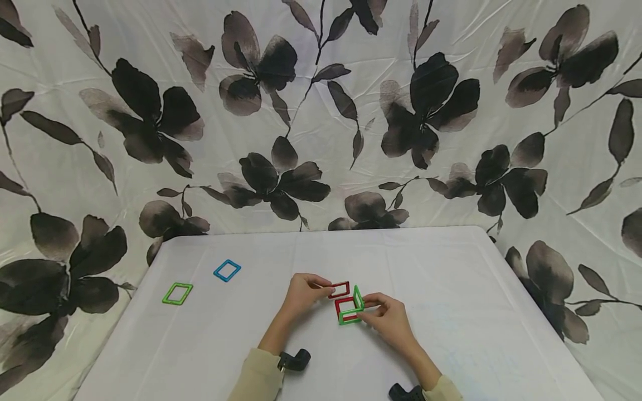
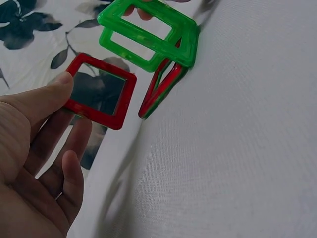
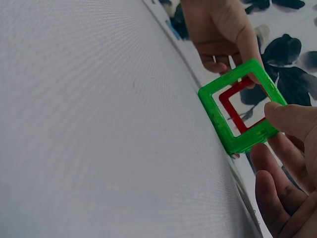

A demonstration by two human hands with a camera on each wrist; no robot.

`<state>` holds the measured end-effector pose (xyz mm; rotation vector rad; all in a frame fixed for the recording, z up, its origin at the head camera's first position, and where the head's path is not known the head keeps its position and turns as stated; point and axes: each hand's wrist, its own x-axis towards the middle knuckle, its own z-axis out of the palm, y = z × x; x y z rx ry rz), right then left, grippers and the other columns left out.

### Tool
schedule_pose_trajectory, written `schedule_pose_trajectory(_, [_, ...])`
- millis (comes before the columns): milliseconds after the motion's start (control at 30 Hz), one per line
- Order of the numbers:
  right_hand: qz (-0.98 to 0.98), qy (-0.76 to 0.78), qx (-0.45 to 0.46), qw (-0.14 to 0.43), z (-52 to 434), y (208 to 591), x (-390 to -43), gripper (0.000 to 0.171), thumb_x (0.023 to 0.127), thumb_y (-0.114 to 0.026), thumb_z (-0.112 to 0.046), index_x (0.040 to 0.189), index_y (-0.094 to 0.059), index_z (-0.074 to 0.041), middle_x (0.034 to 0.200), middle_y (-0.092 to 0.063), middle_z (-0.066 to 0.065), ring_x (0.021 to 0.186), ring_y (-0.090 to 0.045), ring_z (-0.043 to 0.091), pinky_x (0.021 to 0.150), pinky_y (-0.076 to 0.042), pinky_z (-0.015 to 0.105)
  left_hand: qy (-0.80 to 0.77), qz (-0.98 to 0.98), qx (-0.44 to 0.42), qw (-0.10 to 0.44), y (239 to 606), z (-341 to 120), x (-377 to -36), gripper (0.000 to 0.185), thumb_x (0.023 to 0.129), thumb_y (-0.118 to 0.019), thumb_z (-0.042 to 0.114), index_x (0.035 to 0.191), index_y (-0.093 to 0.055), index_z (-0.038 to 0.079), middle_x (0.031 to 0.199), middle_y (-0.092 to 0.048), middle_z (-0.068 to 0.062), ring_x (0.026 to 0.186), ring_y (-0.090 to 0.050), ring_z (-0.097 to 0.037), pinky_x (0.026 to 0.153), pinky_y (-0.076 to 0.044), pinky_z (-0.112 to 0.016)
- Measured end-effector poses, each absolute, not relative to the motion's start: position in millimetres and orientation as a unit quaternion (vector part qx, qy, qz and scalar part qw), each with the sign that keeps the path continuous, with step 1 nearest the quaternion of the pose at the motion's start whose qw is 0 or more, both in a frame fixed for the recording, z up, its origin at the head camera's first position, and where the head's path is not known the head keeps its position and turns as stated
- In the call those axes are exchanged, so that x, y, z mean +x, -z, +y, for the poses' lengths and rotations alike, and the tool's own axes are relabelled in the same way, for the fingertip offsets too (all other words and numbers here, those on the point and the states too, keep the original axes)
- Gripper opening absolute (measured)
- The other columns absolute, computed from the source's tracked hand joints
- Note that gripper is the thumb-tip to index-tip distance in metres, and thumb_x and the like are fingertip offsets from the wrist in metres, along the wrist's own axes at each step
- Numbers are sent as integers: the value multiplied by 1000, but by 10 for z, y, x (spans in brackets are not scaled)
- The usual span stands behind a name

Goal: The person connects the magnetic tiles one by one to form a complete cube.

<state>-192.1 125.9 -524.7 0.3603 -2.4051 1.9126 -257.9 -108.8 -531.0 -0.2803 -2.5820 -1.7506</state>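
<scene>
My left hand (image 1: 302, 295) pinches a red square magnetic tile (image 2: 101, 120) by one edge between thumb and fingers, held up just beside a small tile build. In that build a red tile (image 1: 337, 307) is joined with two green tiles. One green tile (image 1: 356, 295) stands upright at the right side; another green tile (image 3: 214, 116) faces the front. My right hand (image 1: 391, 320) pinches the build at its right front corner, thumb on the green frame. In the right wrist view, the front green tile partly covers the red one behind it.
Toward the left of the white table (image 1: 451, 278) lie a blue square tile (image 1: 233, 275) and a loose green square tile (image 1: 172, 303), both flat. A floral cloth (image 1: 351, 128) hangs behind the table's far edge. Dark wrist cameras (image 1: 296, 360) sit on both wrists.
</scene>
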Motion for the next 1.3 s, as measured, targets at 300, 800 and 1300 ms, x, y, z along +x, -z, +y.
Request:
schedule_pose_trajectory(300, [-778, -620, 101, 18, 1267, 5381, -1990, 30, 76, -80, 3, 104, -69, 2, 95, -70, 14, 59, -64, 26, 51, -49, 24, 556, -826, -91, -2, 5309, -1038, -2583, 10, 78, -83, 18, 81, -78, 11, 75, -70, 0, 64, -64, -23, 51, -48, -30])
schedule_pose_trajectory(800, [-775, -622, 111, 26, 1287, 5492, -2035, 29, 75, -83, -6, 101, -70, -5, 92, -70, 8, 56, -63, 18, 49, -49, 25, 554, -825, -108, -9, 5366, -1030, -2600, 7, 79, -82, 15, 82, -77, 10, 76, -71, 1, 65, -65, -21, 52, -46, -28])
schedule_pose_trajectory(1300, [-810, -528, 229, -117, 1483, 5346, -2277, 74, 76, -84, -18, 140, -48, -14, 110, -67, 9, 64, -66, 17, 55, -50, 29, 563, -816, -124, -44, 5410, -1071, -2610, 15, 81, -81, 19, 91, -76, 9, 86, -71, 0, 69, -66, -19, 58, -49, -28])
